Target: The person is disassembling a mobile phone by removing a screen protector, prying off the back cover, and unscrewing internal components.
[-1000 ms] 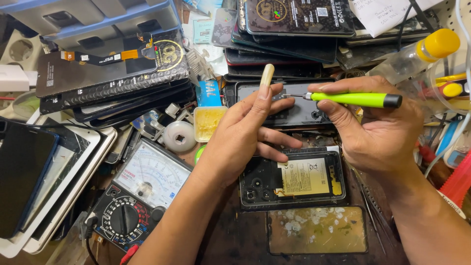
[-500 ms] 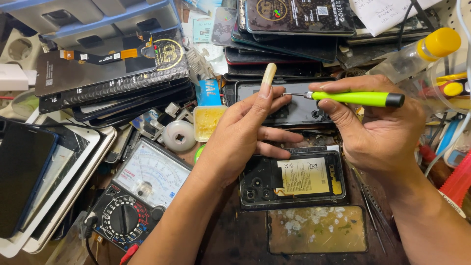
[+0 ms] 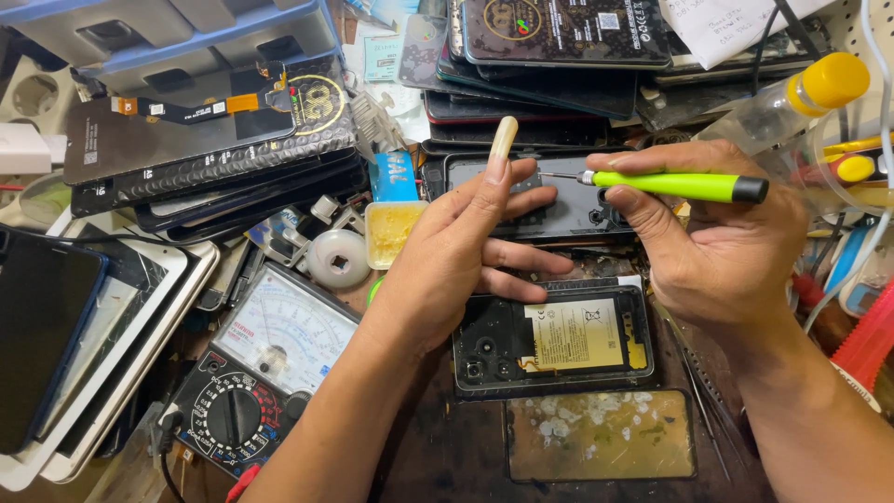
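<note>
Glass from a phone, a yellowish panel (image 3: 601, 435) blotched with white residue, lies nearest on the dark desk (image 3: 438, 456), already parted from its body. Just beyond it sits the opened phone (image 3: 554, 340), back off, its pale battery (image 3: 575, 333) and camera holes bared, so the opening seems done while whatever lies inside is untouched. To the left lies an analogue multimeter (image 3: 256, 368) with its round dial. Above the opened phone the left hand (image 3: 456, 256) rests with fingers (image 3: 507, 256) spread apart on a dark phone frame (image 3: 559, 200), one finger capped in a pale sleeve and raised. The right hand (image 3: 717, 247) has its fingers clamped on a green screwdriver (image 3: 675, 184), held level, its thin tip reaching the frame near the left fingertips; I judge the screw work there to be under way, not finished. Farther back lie stacks of spare screens (image 3: 214, 140) and a yellow-capped bottle (image 3: 792, 102).
</note>
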